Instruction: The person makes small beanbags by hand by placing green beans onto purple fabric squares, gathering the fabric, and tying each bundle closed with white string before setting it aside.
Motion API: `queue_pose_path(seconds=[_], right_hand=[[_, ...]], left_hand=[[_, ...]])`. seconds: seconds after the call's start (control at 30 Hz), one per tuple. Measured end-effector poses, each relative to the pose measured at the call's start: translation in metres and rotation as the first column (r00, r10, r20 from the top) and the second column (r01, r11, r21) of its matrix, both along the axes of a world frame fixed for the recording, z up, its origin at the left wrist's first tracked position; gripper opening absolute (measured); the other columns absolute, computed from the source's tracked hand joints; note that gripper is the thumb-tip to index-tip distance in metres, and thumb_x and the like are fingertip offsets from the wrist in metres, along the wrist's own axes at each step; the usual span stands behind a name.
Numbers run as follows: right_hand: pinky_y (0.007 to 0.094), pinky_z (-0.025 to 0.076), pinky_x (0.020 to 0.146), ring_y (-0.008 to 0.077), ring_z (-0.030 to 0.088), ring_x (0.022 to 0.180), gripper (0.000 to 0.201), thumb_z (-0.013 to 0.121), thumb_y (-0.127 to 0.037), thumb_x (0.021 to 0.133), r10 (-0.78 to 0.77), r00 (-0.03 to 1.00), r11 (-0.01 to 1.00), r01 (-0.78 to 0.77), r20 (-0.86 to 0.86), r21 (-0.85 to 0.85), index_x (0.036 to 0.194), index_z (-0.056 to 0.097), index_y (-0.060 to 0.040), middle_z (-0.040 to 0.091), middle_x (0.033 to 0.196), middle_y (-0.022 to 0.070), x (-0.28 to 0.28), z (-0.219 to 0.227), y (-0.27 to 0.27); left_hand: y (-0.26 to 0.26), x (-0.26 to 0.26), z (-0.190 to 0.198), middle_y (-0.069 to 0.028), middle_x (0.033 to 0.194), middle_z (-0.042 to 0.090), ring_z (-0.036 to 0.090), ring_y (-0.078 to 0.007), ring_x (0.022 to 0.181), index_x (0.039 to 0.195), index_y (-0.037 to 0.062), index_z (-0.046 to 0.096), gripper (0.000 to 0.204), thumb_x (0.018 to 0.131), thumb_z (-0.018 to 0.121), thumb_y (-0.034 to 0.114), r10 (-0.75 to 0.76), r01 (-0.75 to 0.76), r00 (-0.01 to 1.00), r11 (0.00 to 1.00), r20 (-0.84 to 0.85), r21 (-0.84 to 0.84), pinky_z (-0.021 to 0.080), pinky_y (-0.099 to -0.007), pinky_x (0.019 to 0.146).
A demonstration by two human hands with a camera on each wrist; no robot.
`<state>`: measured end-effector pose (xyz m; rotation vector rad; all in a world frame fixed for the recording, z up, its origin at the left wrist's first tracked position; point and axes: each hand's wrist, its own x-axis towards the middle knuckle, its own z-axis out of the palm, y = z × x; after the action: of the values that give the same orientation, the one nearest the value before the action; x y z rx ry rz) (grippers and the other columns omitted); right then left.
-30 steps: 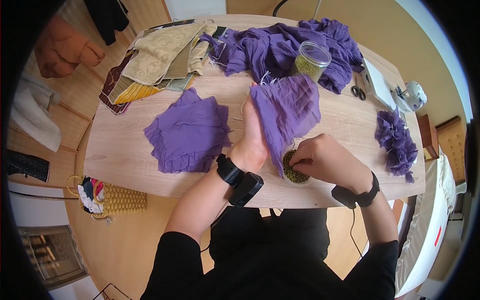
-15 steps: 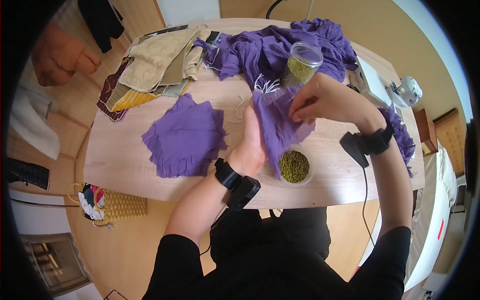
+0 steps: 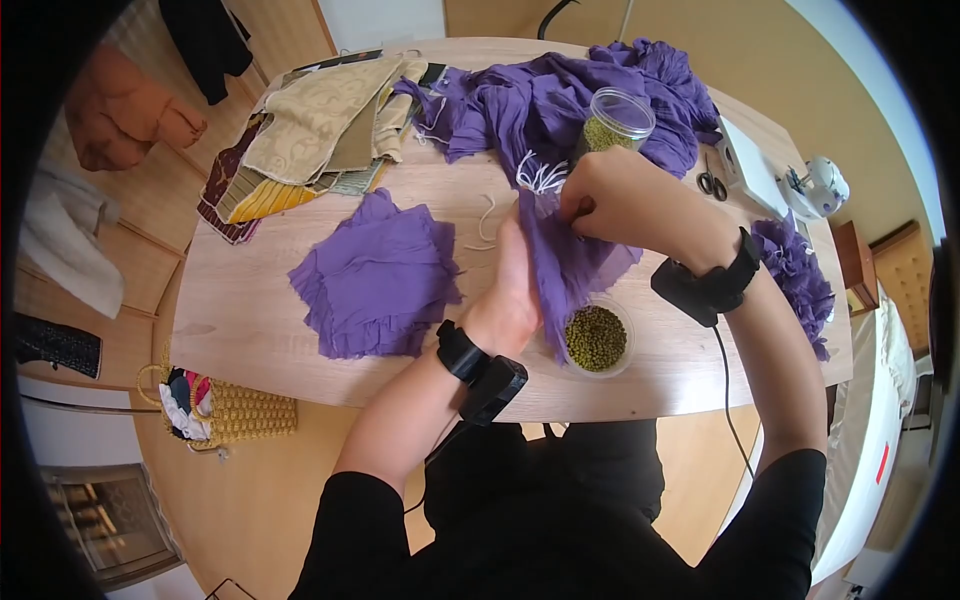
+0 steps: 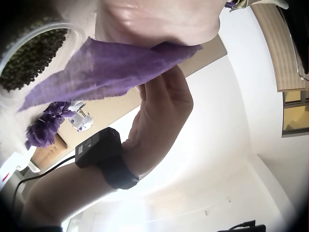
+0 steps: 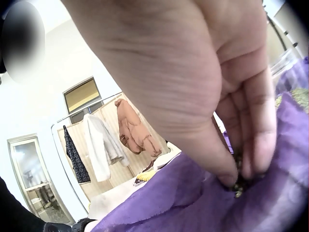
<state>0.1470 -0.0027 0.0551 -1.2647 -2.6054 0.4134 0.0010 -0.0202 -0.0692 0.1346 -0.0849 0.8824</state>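
My left hand [image 3: 512, 285] holds a square of thin purple cloth [image 3: 562, 265], its fingers hidden under the fabric. Over the cloth's hollow, my right hand [image 3: 628, 195] pinches a few small green beans [image 5: 238, 188] between thumb and fingertips, close to the fabric. A round clear tub [image 3: 629, 350] of green mung beans [image 3: 596, 338] stands just below the cloth, whose lower corner overlaps its rim. White strings [image 3: 541, 176] lie at the cloth's far end. To the left lies a stack of purple cloth squares [image 3: 375, 275].
Behind the hands, a lidded clear jar [image 3: 622, 112] of green beans stands by a heap of purple fabric [image 3: 560, 85]. Folded patterned fabrics [image 3: 310, 130] lie back left. Scissors [image 3: 711, 180], a small sewing machine [image 3: 825, 188] and ruffled purple cloth [image 3: 795, 275] are at right.
My right hand has gone from inside the bean tub up to above the cloth, taking a pinch of beans, and its fingers have moved further in. The left hand has stayed nearly in place.
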Motion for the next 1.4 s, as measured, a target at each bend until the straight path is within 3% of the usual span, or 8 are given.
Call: queue_pose_path(seconds=[0.2, 0.4, 0.47, 0.5, 0.63, 0.77, 1.13, 1.4], right_hand=[[0.0389, 0.06, 0.077, 0.0336, 0.076, 0.086, 0.017, 0.074, -0.005, 0.077, -0.041, 0.999, 0.996, 0.042, 0.013, -0.082, 0.092, 0.08, 0.0014, 0.077, 0.087, 0.0185, 0.003, 0.01, -0.003], [0.0326, 0.058, 0.073, 0.0206, 0.076, 0.08, 0.014, 0.077, -0.008, 0.084, -0.044, 0.99, 0.997, 0.034, -0.137, -0.074, 0.096, 0.081, -0.0014, 0.079, 0.089, 0.0111, 0.014, 0.029, -0.023], [0.0318, 0.058, 0.073, 0.0185, 0.076, 0.08, 0.014, 0.077, -0.008, 0.085, -0.035, 0.995, 0.969, 0.012, -0.091, -0.246, 0.097, 0.081, -0.0015, 0.08, 0.088, 0.0099, 0.015, 0.04, -0.04], [0.0358, 0.058, 0.073, 0.0271, 0.076, 0.08, 0.013, 0.075, -0.007, 0.085, -0.003, 0.995, 0.95, -0.028, -0.098, -0.311, 0.095, 0.079, -0.0005, 0.077, 0.086, 0.014, 0.015, 0.044, -0.05], [0.0375, 0.059, 0.073, 0.0308, 0.075, 0.078, 0.014, 0.075, -0.005, 0.084, 0.06, 0.998, 0.958, -0.062, -0.015, -0.279, 0.097, 0.08, -0.0021, 0.078, 0.088, 0.0152, 0.02, 0.011, -0.078], [0.0503, 0.055, 0.073, 0.0416, 0.069, 0.079, 0.007, 0.07, -0.008, 0.081, 0.076, 0.991, 0.972, -0.049, 0.11, -0.23, 0.082, 0.071, -0.0011, 0.07, 0.079, 0.0204, 0.015, -0.023, -0.095], [0.0478, 0.057, 0.075, 0.0405, 0.071, 0.081, 0.006, 0.071, -0.006, 0.08, 0.07, 0.996, 0.976, -0.057, 0.054, -0.209, 0.082, 0.073, -0.0012, 0.072, 0.081, 0.0202, 0.013, -0.053, -0.095], [0.0337, 0.06, 0.074, 0.0242, 0.076, 0.078, 0.017, 0.077, -0.005, 0.084, -0.025, 0.988, 0.856, -0.056, -0.15, -0.514, 0.1, 0.081, 0.0008, 0.079, 0.087, 0.014, 0.027, -0.016, -0.075]], left_hand=[[0.0, 0.001, 0.006, -0.0222, 0.141, 0.056, 0.059, -0.0318, 0.131, 0.144, -0.0099, 0.046, 0.056, 0.113, 0.034, 0.035, 0.037, -0.037, 0.998, 0.999, -0.044, -0.013, 0.049, -0.043, 0.118], [-0.002, -0.002, 0.009, -0.0215, 0.142, 0.058, 0.062, -0.031, 0.129, 0.145, -0.0079, 0.049, 0.061, 0.114, 0.035, 0.042, 0.034, -0.034, 0.997, 0.999, -0.062, 0.004, 0.051, -0.0421, 0.115], [-0.003, -0.005, 0.012, -0.021, 0.142, 0.059, 0.063, -0.0308, 0.128, 0.145, -0.0064, 0.05, 0.061, 0.114, 0.034, 0.044, 0.044, -0.042, 0.993, 0.999, -0.107, 0.022, 0.052, -0.042, 0.114], [-0.003, -0.005, 0.013, -0.0204, 0.141, 0.062, 0.065, -0.0306, 0.126, 0.144, -0.0046, 0.053, 0.062, 0.114, 0.034, 0.045, 0.073, -0.066, 0.978, 0.997, -0.197, 0.039, 0.053, -0.042, 0.112], [-0.007, -0.005, 0.02, -0.0161, 0.132, 0.07, 0.068, -0.0284, 0.121, 0.139, -0.0007, 0.063, 0.065, 0.112, 0.032, 0.049, 0.121, -0.128, 0.913, 0.992, -0.389, 0.009, 0.052, -0.0425, 0.11], [-0.001, -0.006, 0.006, -0.0161, 0.135, 0.07, 0.068, -0.0289, 0.121, 0.14, -0.0002, 0.063, 0.064, 0.112, 0.033, 0.049, 0.04, -0.038, 0.975, 0.999, -0.22, 0.015, 0.052, -0.043, 0.111], [-0.001, -0.003, 0.013, -0.0161, 0.135, 0.07, 0.068, -0.029, 0.122, 0.14, 0.0001, 0.063, 0.064, 0.112, 0.035, 0.051, 0.108, -0.12, 0.939, 0.993, -0.327, -0.017, 0.053, -0.0435, 0.11], [0.002, -0.006, 0.007, -0.0164, 0.134, 0.07, 0.069, -0.0291, 0.12, 0.14, 0.0009, 0.063, 0.068, 0.112, 0.03, 0.054, 0.013, -0.013, 0.988, 1.0, -0.151, -0.001, 0.053, -0.0437, 0.109]])
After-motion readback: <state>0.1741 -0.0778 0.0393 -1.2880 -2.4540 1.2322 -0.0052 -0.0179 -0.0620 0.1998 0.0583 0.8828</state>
